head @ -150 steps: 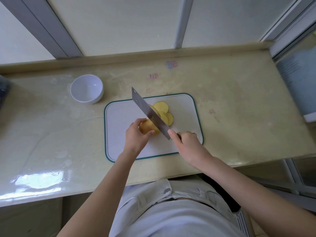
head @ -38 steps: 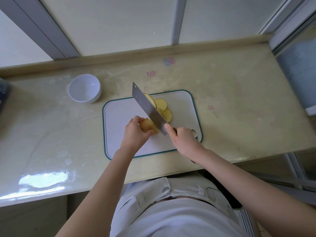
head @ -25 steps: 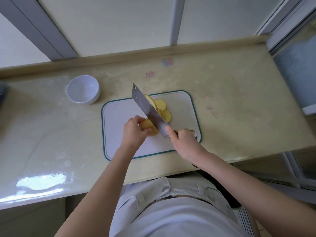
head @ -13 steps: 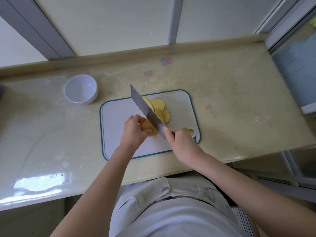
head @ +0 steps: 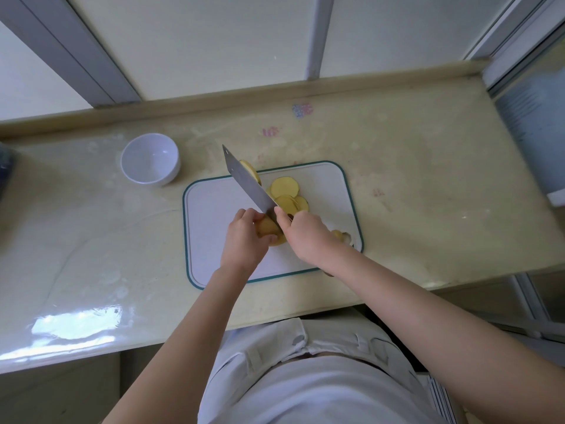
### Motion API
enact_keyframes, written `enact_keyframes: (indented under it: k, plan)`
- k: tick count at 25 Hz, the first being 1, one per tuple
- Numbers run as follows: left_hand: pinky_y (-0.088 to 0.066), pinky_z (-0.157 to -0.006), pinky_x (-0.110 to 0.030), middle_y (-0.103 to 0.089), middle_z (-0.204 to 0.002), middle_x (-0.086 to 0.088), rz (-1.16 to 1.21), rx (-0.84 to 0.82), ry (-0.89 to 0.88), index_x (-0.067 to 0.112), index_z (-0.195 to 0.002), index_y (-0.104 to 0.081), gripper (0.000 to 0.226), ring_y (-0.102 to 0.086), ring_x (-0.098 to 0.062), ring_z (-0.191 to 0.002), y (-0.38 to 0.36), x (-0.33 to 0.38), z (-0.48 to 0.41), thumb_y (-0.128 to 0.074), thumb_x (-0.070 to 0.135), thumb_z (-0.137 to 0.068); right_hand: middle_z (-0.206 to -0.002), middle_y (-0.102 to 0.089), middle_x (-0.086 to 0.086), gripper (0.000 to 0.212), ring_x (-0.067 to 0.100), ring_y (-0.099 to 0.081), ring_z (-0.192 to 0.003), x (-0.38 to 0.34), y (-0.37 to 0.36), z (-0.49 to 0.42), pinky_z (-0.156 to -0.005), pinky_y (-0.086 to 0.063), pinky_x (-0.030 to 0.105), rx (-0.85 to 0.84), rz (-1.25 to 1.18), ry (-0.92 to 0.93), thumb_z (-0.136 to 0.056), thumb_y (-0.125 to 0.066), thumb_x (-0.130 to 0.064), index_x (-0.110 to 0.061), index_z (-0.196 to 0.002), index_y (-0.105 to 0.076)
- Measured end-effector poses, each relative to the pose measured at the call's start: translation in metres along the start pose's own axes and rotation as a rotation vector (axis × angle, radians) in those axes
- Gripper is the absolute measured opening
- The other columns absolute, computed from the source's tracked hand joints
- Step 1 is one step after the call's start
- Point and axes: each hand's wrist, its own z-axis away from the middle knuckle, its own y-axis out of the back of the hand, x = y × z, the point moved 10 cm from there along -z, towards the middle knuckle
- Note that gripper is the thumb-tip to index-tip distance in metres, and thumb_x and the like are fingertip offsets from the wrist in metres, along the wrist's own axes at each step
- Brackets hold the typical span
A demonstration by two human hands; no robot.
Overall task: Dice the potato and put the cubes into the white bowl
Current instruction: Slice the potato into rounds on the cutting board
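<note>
A white cutting board (head: 211, 215) with a green rim lies on the counter. My left hand (head: 244, 240) grips the uncut end of the yellow potato (head: 269, 229) on the board. My right hand (head: 308, 237) grips the handle of a cleaver (head: 247, 182), forefinger along the blade, and the blade stands against the potato's cut face. Several round potato slices (head: 286, 191) lie just right of the blade, and one slice leans on the blade's far side. The white bowl (head: 149, 159) sits empty on the counter, up and left of the board.
A small potato scrap (head: 337, 234) lies near the board's right corner hole. The beige counter (head: 428, 185) ends at a raised back ledge under the windows. Its front edge runs beside my body. A dark object (head: 4, 169) shows at the far left edge.
The cleaver has kept slicing, with its blade shifting a little toward my left hand. The potato end has become shorter and the pile of slices has grown. The bowl has not moved.
</note>
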Motion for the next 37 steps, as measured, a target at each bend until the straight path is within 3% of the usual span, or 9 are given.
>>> enact_keyframes:
  k: [4, 10, 13, 18, 23, 28, 32, 34, 37]
  plan:
    - [-0.040, -0.073, -0.020, -0.052, -0.103, -0.003, 0.019, -0.008, 0.027, 0.007, -0.110, -0.059, 0.037, -0.049, -0.016, -0.087, 0.001, -0.003, -0.002, -0.075, 0.012, -0.076, -0.059, -0.044, 0.004, 0.060, 0.021, -0.046, -0.057, 0.007, 0.003, 0.003, -0.047, -0.025, 0.029, 0.026, 0.001, -0.010, -0.102, -0.024, -0.049, -0.011, -0.058, -0.040]
    - [-0.037, -0.072, -0.021, -0.053, -0.104, -0.002, 0.046, -0.008, 0.072, 0.009, -0.108, -0.059, 0.041, -0.049, -0.017, -0.086, 0.003, -0.010, -0.005, -0.078, 0.014, -0.072, -0.062, -0.043, 0.004, 0.055, 0.017, -0.041, -0.055, 0.033, 0.003, 0.029, -0.052, -0.033, 0.022, -0.073, 0.087, 0.009, -0.100, -0.022, -0.052, -0.015, -0.063, -0.038]
    - [-0.036, -0.071, -0.021, -0.053, -0.104, -0.002, 0.053, -0.023, 0.084, 0.009, -0.107, -0.059, 0.041, -0.050, -0.017, -0.085, 0.003, -0.010, -0.007, -0.079, 0.014, -0.072, -0.063, -0.044, 0.004, 0.054, 0.016, -0.041, -0.056, 0.035, 0.003, 0.033, -0.054, -0.036, 0.028, -0.070, 0.086, 0.006, -0.099, -0.021, -0.054, -0.016, -0.064, -0.038]
    - [-0.041, -0.074, -0.023, -0.058, -0.105, -0.003, 0.078, -0.025, 0.112, 0.010, -0.107, -0.059, 0.040, -0.053, -0.018, -0.088, 0.004, -0.018, -0.009, -0.079, 0.015, -0.072, -0.060, -0.044, 0.005, 0.057, 0.019, -0.042, -0.052, 0.033, -0.008, 0.021, -0.047, -0.029, 0.029, -0.031, 0.039, -0.029, -0.100, -0.028, -0.052, -0.012, -0.062, -0.040]
    - [-0.045, -0.077, -0.027, -0.059, -0.106, -0.006, 0.094, -0.024, 0.118, 0.011, -0.105, -0.059, 0.038, -0.056, -0.022, -0.091, 0.002, -0.020, -0.009, -0.079, 0.014, -0.072, -0.065, -0.047, 0.006, 0.057, 0.030, -0.052, -0.069, 0.036, -0.015, 0.011, -0.061, -0.038, 0.031, -0.002, 0.043, -0.043, -0.099, -0.028, -0.056, -0.013, -0.064, -0.040]
    - [-0.041, -0.073, -0.024, -0.058, -0.107, -0.007, 0.104, -0.017, 0.123, 0.010, -0.106, -0.057, 0.038, -0.055, -0.021, -0.090, 0.002, -0.022, -0.005, -0.077, 0.012, -0.074, -0.065, -0.047, 0.005, 0.055, 0.030, -0.051, -0.069, 0.031, -0.018, 0.012, -0.062, -0.039, 0.032, -0.003, 0.059, -0.021, -0.100, -0.028, -0.053, -0.013, -0.064, -0.041]
    - [-0.039, -0.072, -0.024, -0.058, -0.108, -0.008, 0.124, -0.012, 0.133, 0.010, -0.107, -0.058, 0.039, -0.053, -0.020, -0.087, 0.001, -0.024, -0.005, -0.077, 0.011, -0.073, -0.066, -0.044, 0.004, 0.049, 0.023, -0.040, -0.054, 0.040, -0.026, 0.018, -0.049, -0.028, 0.028, -0.072, 0.131, 0.006, -0.102, -0.027, -0.043, -0.007, -0.086, -0.057]
    - [-0.040, -0.073, -0.024, -0.057, -0.107, -0.007, 0.128, -0.013, 0.132, 0.010, -0.107, -0.058, 0.040, -0.053, -0.020, -0.087, 0.001, -0.024, -0.005, -0.078, 0.011, -0.073, -0.063, -0.044, 0.004, 0.050, 0.020, -0.037, -0.050, 0.052, -0.022, 0.024, -0.045, -0.023, 0.028, -0.052, 0.102, -0.016, -0.102, -0.029, -0.045, -0.010, -0.074, -0.052]
    - [-0.043, -0.075, -0.026, -0.057, -0.108, -0.007, 0.126, -0.017, 0.136, 0.009, -0.108, -0.057, 0.041, -0.054, -0.022, -0.089, 0.001, -0.024, -0.005, -0.078, 0.010, -0.073, -0.059, -0.043, 0.004, 0.056, 0.027, -0.045, -0.058, 0.051, -0.018, 0.028, -0.047, -0.027, 0.030, -0.003, 0.088, -0.025, -0.100, -0.030, -0.052, -0.013, -0.061, -0.038]
